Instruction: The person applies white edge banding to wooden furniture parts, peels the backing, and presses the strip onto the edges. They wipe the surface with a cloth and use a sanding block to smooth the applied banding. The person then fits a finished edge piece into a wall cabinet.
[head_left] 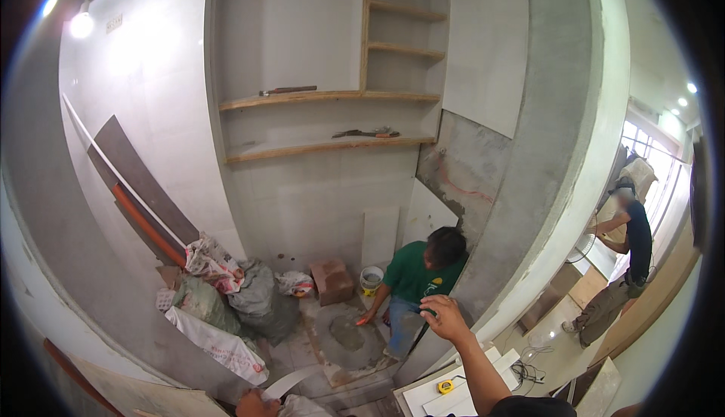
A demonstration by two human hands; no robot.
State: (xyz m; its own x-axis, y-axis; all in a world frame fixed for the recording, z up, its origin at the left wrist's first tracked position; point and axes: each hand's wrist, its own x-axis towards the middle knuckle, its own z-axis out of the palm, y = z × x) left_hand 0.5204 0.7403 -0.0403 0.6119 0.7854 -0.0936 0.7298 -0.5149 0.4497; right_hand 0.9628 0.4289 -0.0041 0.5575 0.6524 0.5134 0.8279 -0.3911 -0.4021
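Observation:
At the lower edge, my left hand (255, 404) is closed round the end of a thin, curved white strip (293, 380). My right hand (445, 317) is raised right of centre, its fingers curled around a small dark thing too unclear to name. Below that forearm, a yellow tape measure (445, 387) lies on white panels (424, 402). Beyond my hands, a person in a green top (411, 272) crouches by the wall. That person's hand reaches to a round patch of wet grey mortar (349, 334) on the floor.
Stuffed sacks (260, 304) and leaning boards (140, 190) crowd the left wall. A brown box (331, 281) and a white bucket (371, 279) stand at the back. Tools lie on wood-edged shelves (332, 96). Another person (634, 243) stands far right, near loose cables (529, 372).

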